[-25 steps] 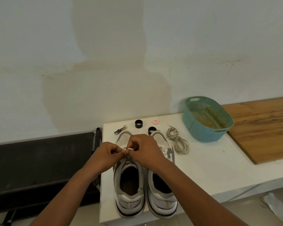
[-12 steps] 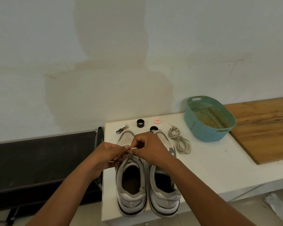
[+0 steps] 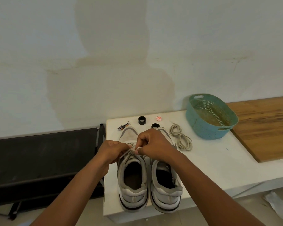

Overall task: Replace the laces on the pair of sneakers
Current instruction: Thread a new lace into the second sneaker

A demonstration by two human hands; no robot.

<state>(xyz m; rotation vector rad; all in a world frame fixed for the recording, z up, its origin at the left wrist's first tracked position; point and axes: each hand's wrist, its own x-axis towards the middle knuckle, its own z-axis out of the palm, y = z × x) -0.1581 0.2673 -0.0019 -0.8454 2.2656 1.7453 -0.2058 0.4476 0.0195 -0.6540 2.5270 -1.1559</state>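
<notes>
White lace [image 3: 134, 148] on the left sneaker [image 3: 132, 173], pinched in my left hand [image 3: 112, 150] and right hand [image 3: 153, 144]; they have dropped closer to the eyelets, likely loosening the knot.

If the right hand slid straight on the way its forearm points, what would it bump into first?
Probably the left hand, which sits right beside the right hand over the left sneaker's lace, though depth is unclear.

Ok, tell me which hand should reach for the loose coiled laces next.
Right, probably. The coiled laces lie on the white table just beyond the right hand, on its side. The left hand would have to cross both sneakers.
</notes>
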